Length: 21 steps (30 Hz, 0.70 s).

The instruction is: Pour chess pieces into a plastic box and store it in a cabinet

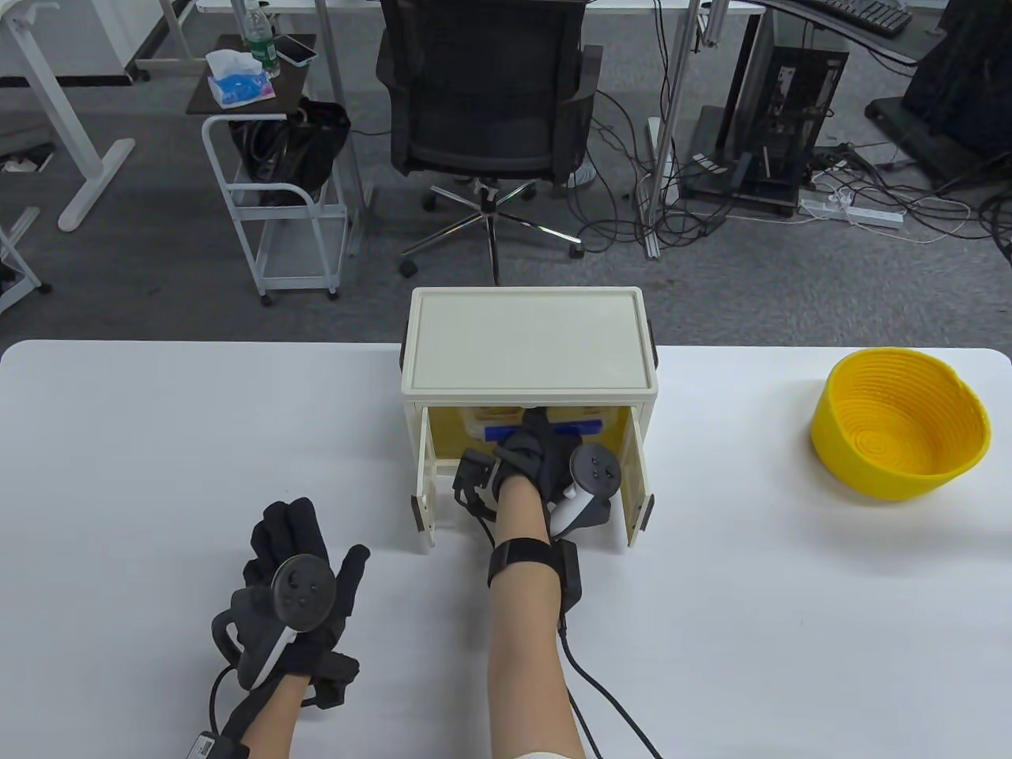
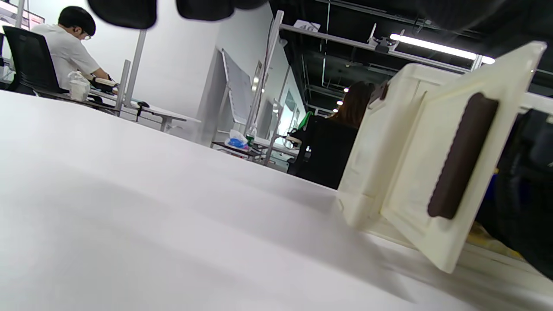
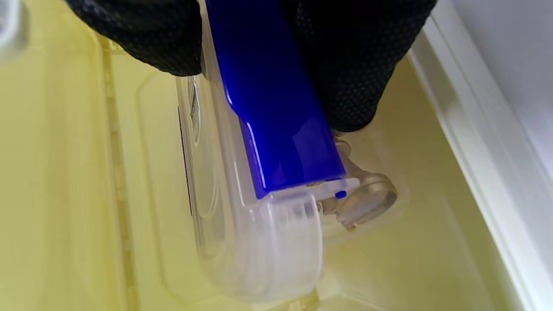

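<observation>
White surface (image 1: 158,443), office chair (image 1: 486,87) on grey floor at 12 o'clock. Cabinet (image 1: 528,340) centre, doors open; interior mostly hidden by right hand (image 1: 538,462). Yellow bowl (image 1: 901,423) at 3 o'clock. Plastic box (image 3: 259,224) inside cabinet, contents hard to make out; right fingers (image 3: 345,65) grip its blue clip. Left hand (image 1: 296,589) flat at 7 o'clock, fingers spread.

We count on white table (image 1: 158,443): one cream cabinet (image 1: 528,340), two doors swung open, one dark handle on each; one clear plastic box (image 3: 259,242) with one blue latch (image 3: 276,108) inside cabinet; one yellow bowl (image 1: 901,427); two gloved hands, left hand (image 1: 296,589) and right hand (image 1: 534,458), one tracker apiece. Chess pieces in box: count unclear.
</observation>
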Motion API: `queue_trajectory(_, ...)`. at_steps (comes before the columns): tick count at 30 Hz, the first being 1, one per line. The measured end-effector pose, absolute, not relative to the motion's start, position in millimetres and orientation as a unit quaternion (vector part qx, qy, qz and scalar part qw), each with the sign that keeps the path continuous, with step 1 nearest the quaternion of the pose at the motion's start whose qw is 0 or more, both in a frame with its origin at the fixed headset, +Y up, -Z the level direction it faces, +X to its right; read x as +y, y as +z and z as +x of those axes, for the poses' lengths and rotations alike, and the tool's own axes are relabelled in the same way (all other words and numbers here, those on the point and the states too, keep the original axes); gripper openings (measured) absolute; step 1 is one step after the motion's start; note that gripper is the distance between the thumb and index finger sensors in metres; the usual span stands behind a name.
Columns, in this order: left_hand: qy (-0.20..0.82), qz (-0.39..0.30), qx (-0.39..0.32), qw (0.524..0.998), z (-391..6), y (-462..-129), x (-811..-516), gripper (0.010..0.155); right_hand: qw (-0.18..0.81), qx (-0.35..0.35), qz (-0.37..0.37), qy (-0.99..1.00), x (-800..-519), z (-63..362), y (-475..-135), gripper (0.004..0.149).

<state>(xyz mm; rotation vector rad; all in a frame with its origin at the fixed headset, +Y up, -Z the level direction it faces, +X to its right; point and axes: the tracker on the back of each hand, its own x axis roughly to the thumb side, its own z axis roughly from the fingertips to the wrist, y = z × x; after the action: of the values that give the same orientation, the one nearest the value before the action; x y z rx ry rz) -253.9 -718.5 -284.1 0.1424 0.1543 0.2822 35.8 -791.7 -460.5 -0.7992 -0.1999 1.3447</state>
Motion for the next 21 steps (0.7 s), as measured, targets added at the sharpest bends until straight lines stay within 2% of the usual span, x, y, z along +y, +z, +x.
queue_trajectory(7,0.149,0.063,0.091,0.983,-260.7,-286.5,-721.8,0.084,0.721,-0.077,-0.381,0.574,-794.6,38.8,-460.3,0.090)
queue_trajectory(14,0.138,0.056,0.084,0.985,-256.3,-287.5,-723.4,0.083,0.740,-0.053,-0.347,0.573,-784.9,43.0,-457.0,0.082)
queue_trajectory(16,0.135,0.055,0.080,0.986,-254.3,-287.3,-723.6,0.082,0.703,-0.034,-0.340,0.623,-781.5,46.0,-454.5,0.078)
queue_trajectory(19,0.146,0.052,0.076,0.985,-252.6,-287.0,-723.2,0.082,0.649,0.018,-0.298,0.700,-777.5,47.6,-452.6,0.080)
queue_trajectory(21,0.165,0.046,0.076,0.982,-253.1,-287.8,-723.9,0.082,0.650,0.056,-0.263,0.711,-773.7,46.2,-447.8,0.082)
